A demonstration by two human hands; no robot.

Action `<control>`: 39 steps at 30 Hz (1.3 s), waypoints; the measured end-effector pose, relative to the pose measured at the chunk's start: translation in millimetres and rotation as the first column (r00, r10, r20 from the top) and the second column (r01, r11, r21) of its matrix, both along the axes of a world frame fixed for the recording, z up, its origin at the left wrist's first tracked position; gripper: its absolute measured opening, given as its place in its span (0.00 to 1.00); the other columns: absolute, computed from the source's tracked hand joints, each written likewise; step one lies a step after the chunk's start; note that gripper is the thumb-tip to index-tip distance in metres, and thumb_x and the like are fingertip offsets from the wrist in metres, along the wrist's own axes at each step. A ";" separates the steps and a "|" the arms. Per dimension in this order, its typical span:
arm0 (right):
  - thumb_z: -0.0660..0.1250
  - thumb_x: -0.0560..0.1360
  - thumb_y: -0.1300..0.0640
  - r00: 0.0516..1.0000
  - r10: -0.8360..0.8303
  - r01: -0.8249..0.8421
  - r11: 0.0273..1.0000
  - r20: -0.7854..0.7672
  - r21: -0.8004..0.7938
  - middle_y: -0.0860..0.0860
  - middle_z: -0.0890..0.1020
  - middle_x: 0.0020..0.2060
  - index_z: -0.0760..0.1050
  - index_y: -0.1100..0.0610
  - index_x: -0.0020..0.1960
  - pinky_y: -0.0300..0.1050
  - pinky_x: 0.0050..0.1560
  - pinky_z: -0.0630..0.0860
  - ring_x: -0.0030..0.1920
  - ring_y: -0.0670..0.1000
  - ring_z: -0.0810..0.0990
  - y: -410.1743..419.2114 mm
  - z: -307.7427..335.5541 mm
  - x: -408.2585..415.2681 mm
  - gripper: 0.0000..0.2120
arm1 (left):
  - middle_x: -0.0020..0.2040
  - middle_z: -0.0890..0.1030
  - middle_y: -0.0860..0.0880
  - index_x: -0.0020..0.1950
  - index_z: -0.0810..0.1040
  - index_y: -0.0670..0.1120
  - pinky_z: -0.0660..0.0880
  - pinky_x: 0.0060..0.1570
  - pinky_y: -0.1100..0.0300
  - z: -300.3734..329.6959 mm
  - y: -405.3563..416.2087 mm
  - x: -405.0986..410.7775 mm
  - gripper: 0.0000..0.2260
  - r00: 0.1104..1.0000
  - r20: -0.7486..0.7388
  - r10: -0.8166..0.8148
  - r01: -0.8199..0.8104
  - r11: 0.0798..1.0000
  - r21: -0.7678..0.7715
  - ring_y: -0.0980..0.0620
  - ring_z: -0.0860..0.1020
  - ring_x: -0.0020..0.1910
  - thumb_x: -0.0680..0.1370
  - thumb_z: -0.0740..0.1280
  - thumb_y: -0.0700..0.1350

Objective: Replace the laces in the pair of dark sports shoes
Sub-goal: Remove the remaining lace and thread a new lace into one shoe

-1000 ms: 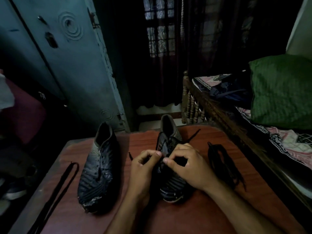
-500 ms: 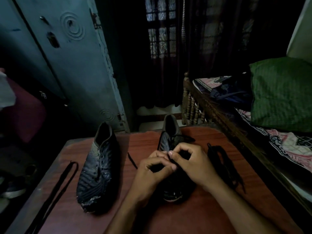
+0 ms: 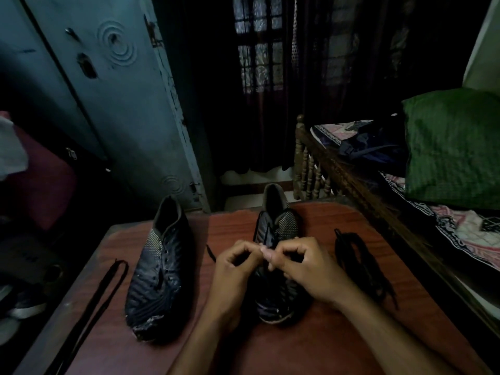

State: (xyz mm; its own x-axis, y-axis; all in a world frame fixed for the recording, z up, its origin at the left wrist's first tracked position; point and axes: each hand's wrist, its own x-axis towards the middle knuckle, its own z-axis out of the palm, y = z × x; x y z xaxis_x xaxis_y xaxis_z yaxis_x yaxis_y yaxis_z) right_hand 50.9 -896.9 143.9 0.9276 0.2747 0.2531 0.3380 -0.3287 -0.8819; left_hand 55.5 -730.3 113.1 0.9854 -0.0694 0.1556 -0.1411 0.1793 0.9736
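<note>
Two dark sports shoes stand on the reddish table (image 3: 319, 345), toes toward me. The left shoe (image 3: 159, 269) has empty eyelets. Over the middle of the right shoe (image 3: 276, 228) both my hands work close together. My left hand (image 3: 232, 269) has its fingers curled, fingertips pinched at the lace area. My right hand (image 3: 300, 266) pinches a dark lace at the shoe's eyelets, thumb against fingers. A short lace end (image 3: 210, 252) pokes out to the left of my left hand. The lace between my fingers is mostly hidden.
A long black lace (image 3: 94, 296) lies along the table's left edge. A bundle of black laces (image 3: 362, 266) lies to the right of the right shoe. A wooden bed (image 3: 349, 180) with a green pillow (image 3: 454, 147) borders the right side. A blue cupboard (image 3: 113, 104) stands behind.
My hands have shifted slightly up the right shoe and drawn their fingertips together. The lace end that stuck out at the shoe's upper right a second ago is no longer seen there.
</note>
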 end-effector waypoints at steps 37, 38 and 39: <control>0.67 0.74 0.48 0.980 -0.181 0.201 0.898 -0.086 0.392 0.52 0.81 0.35 0.76 0.57 0.38 0.47 0.47 0.75 0.40 0.50 0.81 -5.3 -5.9 14.2 0.13 | 0.58 0.78 0.52 0.47 0.83 0.52 0.75 0.64 0.51 2.5 0.2 -1.9 0.04 0.872 0.478 0.104 -0.264 0.922 0.282 0.46 0.77 0.64 0.74 0.72 0.50; 0.68 0.74 0.47 0.982 -0.170 0.187 0.894 -0.079 0.406 0.53 0.82 0.36 0.77 0.57 0.38 0.47 0.48 0.75 0.42 0.50 0.81 -6.1 -5.8 13.9 0.14 | 0.59 0.78 0.51 0.48 0.83 0.52 0.76 0.64 0.48 2.6 -1.7 -3.9 0.05 0.875 0.475 0.093 -0.253 0.924 0.286 0.45 0.77 0.64 0.74 0.72 0.49; 0.68 0.73 0.47 0.987 -0.146 0.163 0.896 -0.072 0.413 0.53 0.83 0.37 0.77 0.57 0.39 0.47 0.49 0.75 0.42 0.50 0.81 -6.5 -5.7 13.6 0.14 | 0.60 0.78 0.51 0.49 0.83 0.52 0.76 0.64 0.48 3.5 -3.8 -6.3 0.04 0.879 0.471 0.077 -0.238 0.926 0.293 0.44 0.77 0.65 0.75 0.73 0.49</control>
State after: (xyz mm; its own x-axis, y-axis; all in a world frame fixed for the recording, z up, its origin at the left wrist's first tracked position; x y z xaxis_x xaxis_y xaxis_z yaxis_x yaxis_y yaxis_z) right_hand 64.5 -903.4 138.2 0.9610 0.0044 0.2767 0.2765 0.0256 -0.9607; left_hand 49.3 -734.1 116.6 0.8181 -0.0463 0.5733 -0.5694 -0.2051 0.7960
